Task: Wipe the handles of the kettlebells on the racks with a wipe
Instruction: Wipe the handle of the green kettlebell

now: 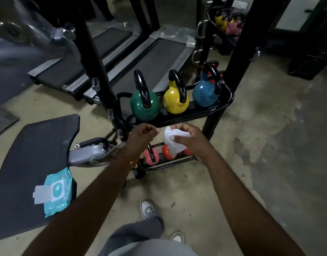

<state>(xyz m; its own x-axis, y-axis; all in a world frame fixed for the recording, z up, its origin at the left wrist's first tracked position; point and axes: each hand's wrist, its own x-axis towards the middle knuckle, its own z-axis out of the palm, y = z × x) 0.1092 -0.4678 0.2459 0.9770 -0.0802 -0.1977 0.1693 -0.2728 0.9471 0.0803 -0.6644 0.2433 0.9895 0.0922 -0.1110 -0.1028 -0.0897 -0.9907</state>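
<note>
A green kettlebell (144,105), a yellow kettlebell (175,100) and a blue kettlebell (205,94), each with a black handle, stand on the upper shelf of a black rack (227,102). Pink and red kettlebells (149,154) sit on the lower shelf. My right hand (190,139) holds a white wipe (174,143) in front of the rack, just below the upper shelf. My left hand (142,137) is beside it with its fingers curled, and its fingertips seem to pinch the wipe's top edge.
A teal pack of wipes (56,191) with its flap open lies on a dark padded bench (39,145) at the left. Two treadmills (149,60) stand behind the rack. A mirror at the back right reflects another rack (229,21). My shoes (148,209) are on the concrete floor.
</note>
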